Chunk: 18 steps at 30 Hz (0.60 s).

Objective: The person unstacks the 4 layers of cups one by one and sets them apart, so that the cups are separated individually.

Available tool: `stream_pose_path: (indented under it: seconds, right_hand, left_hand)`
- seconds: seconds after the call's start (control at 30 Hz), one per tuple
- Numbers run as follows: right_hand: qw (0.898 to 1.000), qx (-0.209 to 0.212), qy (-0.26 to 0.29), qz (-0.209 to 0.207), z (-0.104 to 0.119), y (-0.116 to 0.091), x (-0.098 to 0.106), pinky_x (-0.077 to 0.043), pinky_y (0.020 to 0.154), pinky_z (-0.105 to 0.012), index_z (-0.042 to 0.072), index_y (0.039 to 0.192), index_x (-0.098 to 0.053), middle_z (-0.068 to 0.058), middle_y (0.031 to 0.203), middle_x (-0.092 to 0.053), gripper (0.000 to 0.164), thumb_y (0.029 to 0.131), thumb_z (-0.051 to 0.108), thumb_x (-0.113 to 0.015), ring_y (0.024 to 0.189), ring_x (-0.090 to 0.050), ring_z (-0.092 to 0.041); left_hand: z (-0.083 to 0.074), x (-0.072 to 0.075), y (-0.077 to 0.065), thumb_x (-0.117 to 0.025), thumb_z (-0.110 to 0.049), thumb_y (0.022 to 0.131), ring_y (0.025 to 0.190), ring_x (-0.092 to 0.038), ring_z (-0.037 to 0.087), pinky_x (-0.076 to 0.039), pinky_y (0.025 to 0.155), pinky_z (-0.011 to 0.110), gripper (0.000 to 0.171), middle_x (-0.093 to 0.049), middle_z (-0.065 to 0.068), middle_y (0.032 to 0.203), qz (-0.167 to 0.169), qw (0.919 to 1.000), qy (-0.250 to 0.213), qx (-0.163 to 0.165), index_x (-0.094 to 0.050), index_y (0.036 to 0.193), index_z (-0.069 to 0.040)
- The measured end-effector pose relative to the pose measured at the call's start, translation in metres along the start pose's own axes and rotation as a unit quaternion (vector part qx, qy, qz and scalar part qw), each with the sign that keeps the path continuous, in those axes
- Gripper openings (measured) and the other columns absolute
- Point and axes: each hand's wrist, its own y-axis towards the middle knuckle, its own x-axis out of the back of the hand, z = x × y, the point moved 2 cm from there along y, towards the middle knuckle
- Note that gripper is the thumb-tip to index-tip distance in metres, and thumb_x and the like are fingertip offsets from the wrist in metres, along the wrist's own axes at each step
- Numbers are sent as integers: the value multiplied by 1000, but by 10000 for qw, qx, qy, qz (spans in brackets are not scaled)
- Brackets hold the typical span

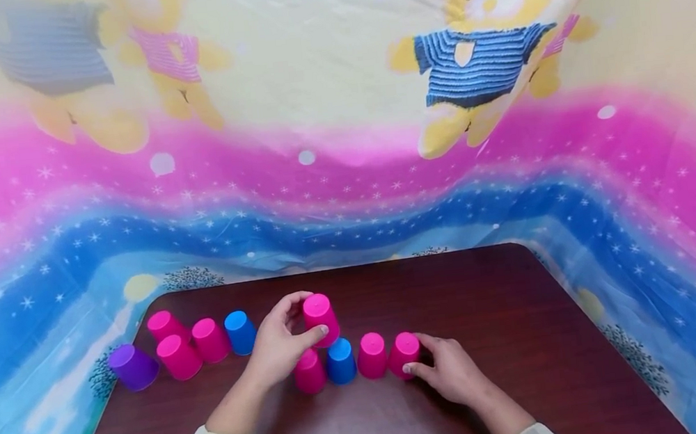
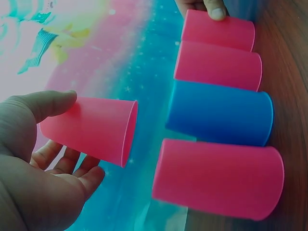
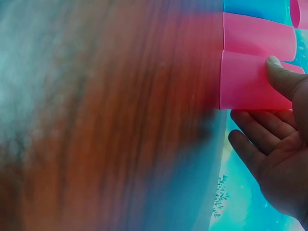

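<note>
My left hand (image 1: 281, 342) holds an upside-down pink cup (image 1: 321, 316) in the air, thumb on one side and fingers round the other. Below it, four upside-down cups form a row on the table: a pink cup (image 1: 309, 374), a blue cup (image 1: 340, 363), another pink cup (image 1: 372, 356) and a right-end pink cup (image 1: 405, 351). My right hand (image 3: 279, 159) grips that end cup, its thumb on the near side and the fingers round the right side. In the left wrist view, the raised cup (image 2: 91, 127) hangs apart from the row, its open rim facing the table.
At the table's left stand more upside-down cups: a purple cup (image 1: 134, 367), several pink ones including a front pink cup (image 1: 179, 357), and a blue cup (image 1: 241, 333). The dark wooden table (image 1: 563, 364) ends at a printed cloth backdrop (image 1: 344, 175).
</note>
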Motion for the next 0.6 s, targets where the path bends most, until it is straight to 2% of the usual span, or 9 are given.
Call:
stream_pose_path:
  seconds: [0.13,0.37,0.6]
  right_hand:
    - [10000,26,-7,-21,0,0,0,-55,100,-44,11,137,-66,0,123,-73,59,85,32,-87,117,-68,-20]
    - [10000,60,-20,-71,-2,0,0,-55,100,-43,12,136,-67,0,123,-73,58,85,31,-87,117,-68,-19]
    - [10000,67,-31,-12,-2,1,0,-55,100,-44,12,137,-67,1,123,-73,59,85,33,-87,117,-68,-19]
  left_hand:
    - [3,9,-2,-91,-20,80,134,-54,31,-55,101,49,73,-60,3,139,-74,9999,64,74,-54,144,-23]
    - [8,22,-1,-91,-22,80,133,-54,32,-52,104,52,73,-60,5,138,-124,9999,94,-20,-53,144,-21]
    - [11,35,-5,-90,-21,82,131,-56,31,-53,104,50,72,-61,7,137,-192,9998,80,-13,-53,144,-17]
